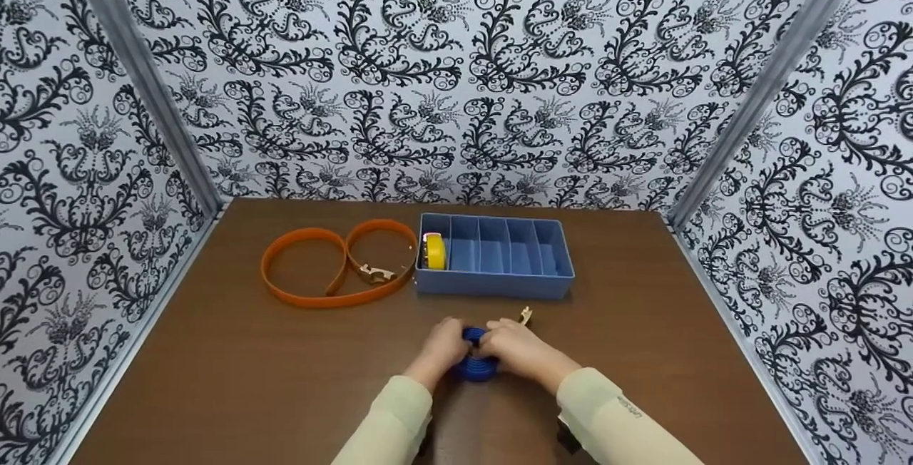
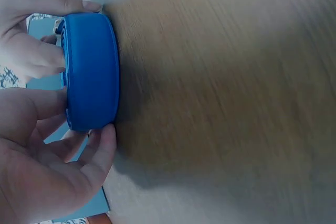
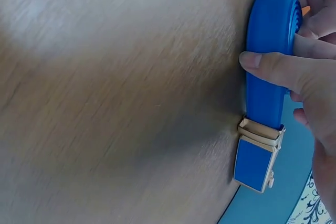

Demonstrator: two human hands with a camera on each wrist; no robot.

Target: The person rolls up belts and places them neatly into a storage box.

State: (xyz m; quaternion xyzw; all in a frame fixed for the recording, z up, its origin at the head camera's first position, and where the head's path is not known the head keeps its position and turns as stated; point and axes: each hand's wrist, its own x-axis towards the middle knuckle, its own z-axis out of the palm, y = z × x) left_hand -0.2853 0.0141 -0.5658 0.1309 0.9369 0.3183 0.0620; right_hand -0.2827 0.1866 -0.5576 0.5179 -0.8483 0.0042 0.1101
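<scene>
A blue belt (image 1: pixel 476 371), coiled into a roll and standing on its edge on the table, lies between my two hands. My left hand (image 1: pixel 444 345) grips the roll's left side; in the left wrist view its fingertips (image 2: pixel 108 135) are at the coil's edge. On the other side, my right hand (image 1: pixel 519 348) pinches the belt, with the thumb (image 3: pixel 268 66) pressed across the outer strap. The gold-framed buckle (image 3: pixel 255 156) with a blue face sticks out past the right hand, at the strap's outer end. Fingers partly cover the coil's middle.
Behind the hands stands a blue-grey divided box (image 1: pixel 492 285). A rolled yellow belt (image 1: pixel 435 251) sits in its leftmost compartment. Left of the box, an orange belt (image 1: pixel 314 302) with a gold buckle lies in loose loops. Patterned walls (image 1: pixel 456 94) enclose the table.
</scene>
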